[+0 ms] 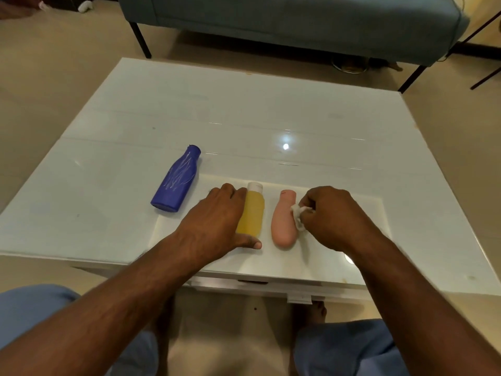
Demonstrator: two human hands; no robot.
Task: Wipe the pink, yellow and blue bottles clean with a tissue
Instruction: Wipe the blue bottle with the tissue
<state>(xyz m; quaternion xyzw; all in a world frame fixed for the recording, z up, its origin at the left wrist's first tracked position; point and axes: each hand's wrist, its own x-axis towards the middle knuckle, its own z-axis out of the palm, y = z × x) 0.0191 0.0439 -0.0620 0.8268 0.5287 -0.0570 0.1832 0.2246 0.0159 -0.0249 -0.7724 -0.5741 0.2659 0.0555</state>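
While the three bottles all lie flat on the glossy white square table (189,109), both hands are down among them. The left hand (217,221) lies over the left side of the translucent yellow plastic bottle with the white cap (252,213), fingers curved around its far side and thumb stretched along the tabletop just below the bottle's base, so it looks like a loose hold around the bottle rather than a tight squeeze. The right hand (328,215) has its fingers curled in, pinching a small crumpled white tissue (298,215), and that tissue is touching the right edge of the soft pink rounded bottle (283,221).

Pink and yellow sit side by side near the front edge of the table, close but not touching, caps pointing away from the person. They rest on a paler rectangular patch of the tabletop; can't tell if it's a mat or just something under the glass. The dark blue plastic bottle with whitish scribbly streaks on its side (176,180) lies off to the left, tilted with its neck pointing up and to the right, apart from the other two and untouched by either hand.

Behind the table there's a grey-blue upholstered bench with black metal legs (298,23) on a beige floor (54,63). Light blue trouser knees (32,308) show at the bottom.
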